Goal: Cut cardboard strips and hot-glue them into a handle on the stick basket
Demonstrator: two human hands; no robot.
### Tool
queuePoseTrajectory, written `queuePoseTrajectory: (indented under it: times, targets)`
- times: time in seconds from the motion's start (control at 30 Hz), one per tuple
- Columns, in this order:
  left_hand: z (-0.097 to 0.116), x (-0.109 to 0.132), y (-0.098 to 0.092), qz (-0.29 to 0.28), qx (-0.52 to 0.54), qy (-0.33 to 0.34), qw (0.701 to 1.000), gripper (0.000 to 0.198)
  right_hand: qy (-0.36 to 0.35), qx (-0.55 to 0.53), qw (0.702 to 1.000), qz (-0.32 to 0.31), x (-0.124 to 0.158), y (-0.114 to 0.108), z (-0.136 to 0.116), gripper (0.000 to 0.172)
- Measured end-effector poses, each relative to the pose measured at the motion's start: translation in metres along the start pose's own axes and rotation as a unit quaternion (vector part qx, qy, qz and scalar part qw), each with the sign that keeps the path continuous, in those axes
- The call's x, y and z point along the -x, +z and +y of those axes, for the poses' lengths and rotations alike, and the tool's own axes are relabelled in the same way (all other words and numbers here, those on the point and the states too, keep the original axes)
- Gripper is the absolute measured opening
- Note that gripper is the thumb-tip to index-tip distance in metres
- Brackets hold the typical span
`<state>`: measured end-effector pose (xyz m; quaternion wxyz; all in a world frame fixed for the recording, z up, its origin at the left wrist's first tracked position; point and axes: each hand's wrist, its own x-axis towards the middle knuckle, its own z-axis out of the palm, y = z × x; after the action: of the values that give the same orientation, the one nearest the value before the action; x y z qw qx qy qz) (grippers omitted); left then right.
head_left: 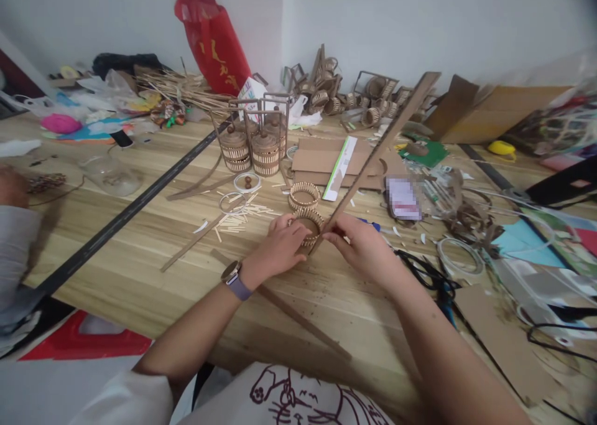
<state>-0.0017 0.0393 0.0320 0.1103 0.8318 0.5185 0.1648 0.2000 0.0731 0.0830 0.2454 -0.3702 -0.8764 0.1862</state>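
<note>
My left hand (pixel 283 246) has its fingers bent over the near side of a small round basket (pixel 313 219), walled with short pale sticks. My right hand (pixel 357 243) pinches a long brown cardboard strip (pixel 385 145) close to its lower end. That end meets the basket's right side, and the strip slants up to the right. Just behind stands a second small round basket (pixel 304 196), untouched. Loose pale sticks (pixel 242 218) and white rings (pixel 233 203) lie to the left. Another cardboard strip (pixel 303 322) lies on the table in front of me.
Finished lidded baskets in tall frames (pixel 265 151) stand farther back. Scissors (pixel 426 272) and a cardboard sheet (pixel 504 331) lie at right. A red bag (pixel 214 45) and an open cardboard box (pixel 494 114) are at the back. Another person's sleeve (pixel 16 251) shows at left.
</note>
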Motion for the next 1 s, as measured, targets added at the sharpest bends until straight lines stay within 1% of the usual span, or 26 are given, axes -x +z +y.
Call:
queuePoseTrajectory:
  times: [0.2,0.43,0.77,1.0]
  targets:
    - [0.002,-0.004,0.006,-0.012,-0.007,-0.02,1.0,0.038,-0.008,0.002,1.0,-0.004,-0.008,0.007,-0.001,0.009]
    - [0.002,-0.006,0.004,-0.013,-0.011,-0.031,0.999,0.028,-0.004,0.025,0.999,-0.029,-0.01,0.011,0.002,0.007]
    - [0.002,-0.009,0.01,-0.003,-0.033,-0.027,0.999,0.021,-0.042,0.017,0.999,-0.004,-0.011,0.016,0.007,0.011]
    - [0.003,-0.011,0.014,0.012,-0.041,-0.029,0.999,0.016,-0.046,0.014,0.999,0.0,-0.013,0.017,0.006,0.011]
